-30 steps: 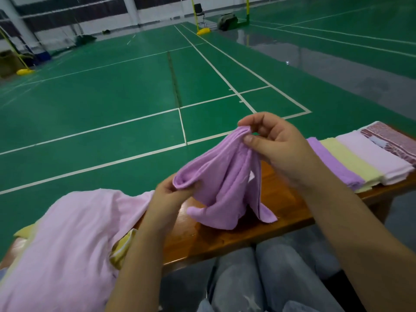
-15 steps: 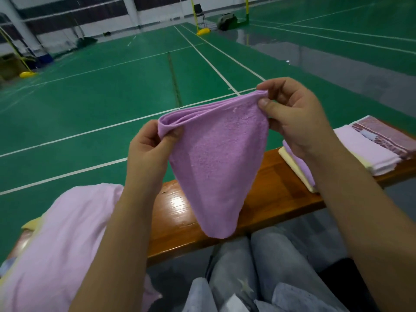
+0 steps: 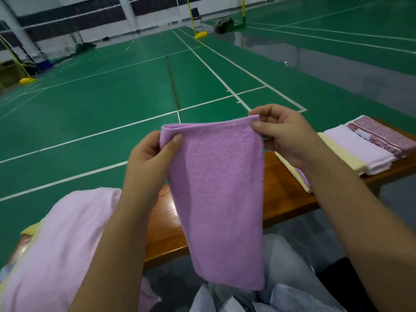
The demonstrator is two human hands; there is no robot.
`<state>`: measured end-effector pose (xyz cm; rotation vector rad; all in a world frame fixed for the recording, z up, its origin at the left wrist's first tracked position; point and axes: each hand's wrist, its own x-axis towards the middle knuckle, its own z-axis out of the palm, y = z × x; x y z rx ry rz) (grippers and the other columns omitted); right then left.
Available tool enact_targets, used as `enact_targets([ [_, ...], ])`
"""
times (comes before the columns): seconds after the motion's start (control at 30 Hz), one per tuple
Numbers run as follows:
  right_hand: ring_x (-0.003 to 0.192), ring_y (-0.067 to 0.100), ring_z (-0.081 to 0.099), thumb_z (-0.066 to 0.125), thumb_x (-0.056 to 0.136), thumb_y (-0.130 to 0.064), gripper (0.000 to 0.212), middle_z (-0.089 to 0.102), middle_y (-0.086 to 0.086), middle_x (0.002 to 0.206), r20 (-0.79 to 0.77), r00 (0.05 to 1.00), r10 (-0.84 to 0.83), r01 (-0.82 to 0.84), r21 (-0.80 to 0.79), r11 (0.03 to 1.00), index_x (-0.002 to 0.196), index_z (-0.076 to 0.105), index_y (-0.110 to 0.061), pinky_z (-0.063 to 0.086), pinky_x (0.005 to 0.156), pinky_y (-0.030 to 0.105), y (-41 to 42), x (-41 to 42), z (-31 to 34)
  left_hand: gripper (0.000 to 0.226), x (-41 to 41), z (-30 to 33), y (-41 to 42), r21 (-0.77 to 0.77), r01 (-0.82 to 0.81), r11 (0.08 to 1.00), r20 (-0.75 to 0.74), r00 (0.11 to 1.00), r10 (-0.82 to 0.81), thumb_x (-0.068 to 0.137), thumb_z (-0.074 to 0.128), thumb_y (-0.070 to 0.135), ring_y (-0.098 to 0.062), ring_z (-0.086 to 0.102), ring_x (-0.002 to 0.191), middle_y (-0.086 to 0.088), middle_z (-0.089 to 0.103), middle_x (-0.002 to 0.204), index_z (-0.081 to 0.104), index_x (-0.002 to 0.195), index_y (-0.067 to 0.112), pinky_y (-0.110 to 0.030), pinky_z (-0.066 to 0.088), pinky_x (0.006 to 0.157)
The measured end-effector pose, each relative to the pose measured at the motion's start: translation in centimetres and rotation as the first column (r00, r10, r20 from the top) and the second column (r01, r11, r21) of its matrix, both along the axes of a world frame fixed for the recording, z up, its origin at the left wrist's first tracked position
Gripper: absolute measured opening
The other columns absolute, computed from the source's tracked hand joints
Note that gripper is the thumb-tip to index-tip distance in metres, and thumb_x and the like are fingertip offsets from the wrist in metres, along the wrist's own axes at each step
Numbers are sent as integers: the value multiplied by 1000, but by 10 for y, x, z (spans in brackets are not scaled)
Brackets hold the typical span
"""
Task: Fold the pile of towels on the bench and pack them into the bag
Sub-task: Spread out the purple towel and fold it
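A person holds a folded purple towel [image 3: 216,194] up in front of them, above a wooden counter [image 3: 283,194]. The left hand [image 3: 150,158] pinches its top left corner, thumb and fingers clamped on the cloth; the right hand [image 3: 286,134] pinches the top right corner likewise. A loose pink towel pile [image 3: 56,244] lies on the counter's left, and folded towels [image 3: 360,149] lie side by side on its right. A green court floor [image 3: 112,97] lies beyond.
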<state>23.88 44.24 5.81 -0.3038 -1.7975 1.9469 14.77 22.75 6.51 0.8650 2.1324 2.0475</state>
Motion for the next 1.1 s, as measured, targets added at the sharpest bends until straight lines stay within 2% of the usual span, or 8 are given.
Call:
enact_targets([
  [0.1,70,5,62,56,90,3,20,62,-4,80,13,998,-59,59,-1,998,90,59,-17,55,63,23,5,-21,-5,5,-27,-6,15,-60,-25,998,70,997,29,83,67,25,-14,46,76,-3,56,79,66,82,21,-35,36,71],
  [0.27,78,6,63,56,90,3,21,63,-3,85,-206,973,-106,118,48,992,94,59,-17,54,68,25,8,-25,24,8,-48,13,21,159,58,986,36,997,-64,82,62,21,-10,49,73,9,60,74,70,84,21,-29,40,66],
  [0.37,77,5,61,54,90,5,22,62,-4,83,-271,956,-115,126,22,992,96,59,-16,56,70,26,6,-13,22,11,-41,-2,12,184,186,965,-25,982,-185,81,66,23,-10,54,82,10,65,84,74,87,29,-29,45,74],
  [0.53,72,2,60,52,89,8,28,65,-11,75,2,996,-90,90,-11,996,95,61,-18,51,59,18,-1,10,-65,23,-9,-91,-4,-25,137,990,170,977,-131,88,64,10,-3,61,82,12,70,84,74,88,31,-16,49,74],
  [0.7,81,12,58,54,90,5,22,63,4,90,368,930,7,45,-132,990,93,62,-15,51,59,18,-16,49,-154,15,27,-156,-24,-242,231,942,400,909,-120,93,57,13,-7,62,85,10,71,87,69,98,21,-16,51,74],
  [0.8,71,8,59,54,89,6,17,63,5,84,419,905,72,19,-209,978,94,61,-10,50,54,16,-21,67,-166,15,38,-170,-35,-280,270,921,418,898,-136,91,59,16,-11,64,90,4,71,94,69,101,21,-25,52,79],
  [0.97,63,3,60,55,89,4,16,62,4,81,438,892,109,-15,-214,977,94,61,-9,46,48,14,-19,69,-165,25,44,-166,-44,-333,265,905,350,926,-143,83,56,36,-5,62,87,11,69,93,67,102,24,-22,51,72],
  [1.1,78,11,62,57,89,1,16,65,4,88,434,900,42,-4,-88,996,103,61,-7,53,61,19,-9,39,-155,17,23,-161,-28,-357,173,918,344,938,-43,89,56,36,-8,63,88,13,67,91,65,101,28,-30,54,71],
])
